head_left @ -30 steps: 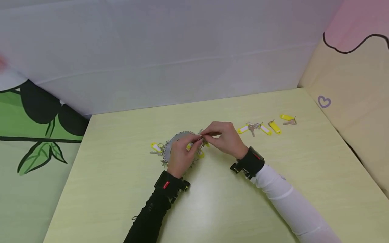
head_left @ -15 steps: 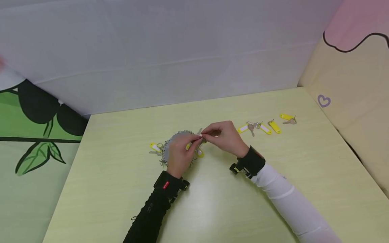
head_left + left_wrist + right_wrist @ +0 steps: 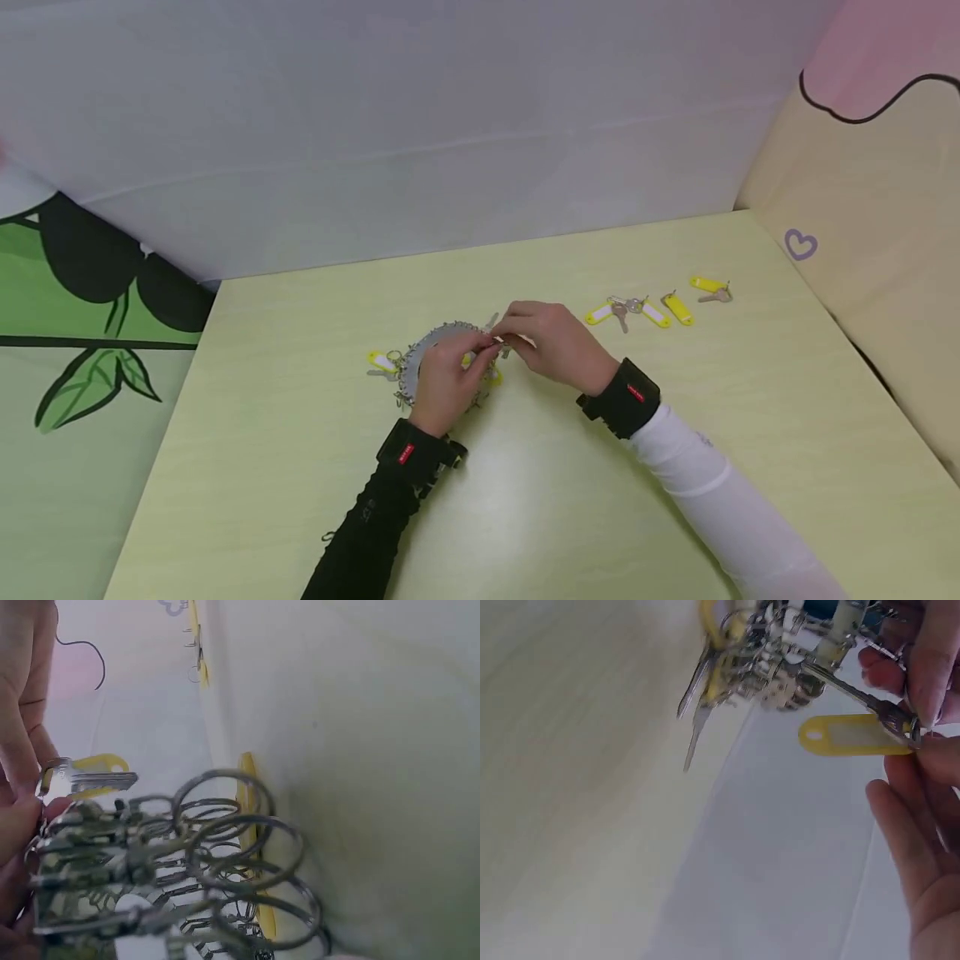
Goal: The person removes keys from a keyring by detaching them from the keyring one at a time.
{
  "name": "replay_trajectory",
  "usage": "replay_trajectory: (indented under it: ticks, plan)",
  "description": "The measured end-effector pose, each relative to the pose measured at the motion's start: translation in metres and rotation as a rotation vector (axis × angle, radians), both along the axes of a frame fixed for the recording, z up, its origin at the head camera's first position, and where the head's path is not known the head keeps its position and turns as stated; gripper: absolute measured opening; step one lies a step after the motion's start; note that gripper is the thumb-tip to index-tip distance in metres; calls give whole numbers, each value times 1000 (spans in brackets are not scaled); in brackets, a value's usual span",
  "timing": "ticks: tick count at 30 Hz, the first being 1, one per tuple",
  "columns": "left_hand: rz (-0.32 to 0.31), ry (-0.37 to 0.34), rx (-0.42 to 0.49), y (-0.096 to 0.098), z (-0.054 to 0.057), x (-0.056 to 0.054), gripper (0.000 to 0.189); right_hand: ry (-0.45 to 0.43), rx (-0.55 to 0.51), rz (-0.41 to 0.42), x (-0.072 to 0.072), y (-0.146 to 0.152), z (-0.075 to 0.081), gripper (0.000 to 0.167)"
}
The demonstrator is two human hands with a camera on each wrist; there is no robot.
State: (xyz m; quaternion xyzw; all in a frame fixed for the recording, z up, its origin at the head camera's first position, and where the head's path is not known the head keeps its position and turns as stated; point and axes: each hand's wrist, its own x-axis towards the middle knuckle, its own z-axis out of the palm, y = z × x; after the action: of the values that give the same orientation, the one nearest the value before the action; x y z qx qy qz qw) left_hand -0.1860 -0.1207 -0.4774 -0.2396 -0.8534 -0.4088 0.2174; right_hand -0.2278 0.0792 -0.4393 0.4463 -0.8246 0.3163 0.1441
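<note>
My left hand (image 3: 446,379) reaches over a round grey disc (image 3: 413,371) edged with metal clasps and rings. Its thumb and fingertip pinch a small key ring (image 3: 915,733) at the disc's right side. From the other side my right hand (image 3: 551,342) pinches the same ring, so the fingertips of both hands meet there. A silver key (image 3: 855,695) and a yellow key tag (image 3: 840,736) hang from this ring in the right wrist view. In the left wrist view, several clasps with large rings (image 3: 247,821) line the disc's edge. Fingers cover part of the small ring.
Yellow tags with keys lie to the right: a pair with white labels (image 3: 600,313), a yellow tag (image 3: 678,308) and another tag (image 3: 708,285) with a key. Left of the disc lies a white-labelled tag (image 3: 382,361). A pale cloth wall (image 3: 450,200) stands behind the table.
My right wrist has turned, so the red label on its band now faces up, and the right fingers have rolled slightly. My left hand keeps its place at the key ring.
</note>
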Motion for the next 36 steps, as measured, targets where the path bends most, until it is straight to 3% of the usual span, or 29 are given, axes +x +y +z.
replay_trajectory:
  ticks: [5,8,10,15,17,19,24,27,36]
  plan:
    - [11,38,17,0,-1,-1,7,-357,-139,-41,-6,3,-5,12]
    - [23,59,6,1,-1,-1,7,-440,-161,-69,-7,4,-7,9]
    - [27,66,1,1,-2,0,6,-395,-159,-62,-6,3,-7,10]
    - [42,64,-11,1,-4,0,6,-88,-119,-9,-1,1,-5,18]
    - [46,64,-7,1,-4,0,7,-41,-126,2,0,-1,-5,19]
    - [42,73,6,1,-3,-1,7,-71,-148,2,-1,-1,-5,17]
    - [51,122,10,1,0,-1,6,-268,-226,-20,-5,1,-9,14]
    - [61,156,-6,1,0,-2,7,-331,-275,-9,-6,2,-12,13]
    - [65,216,5,-1,0,-4,9,-188,-353,22,-7,1,-16,15]
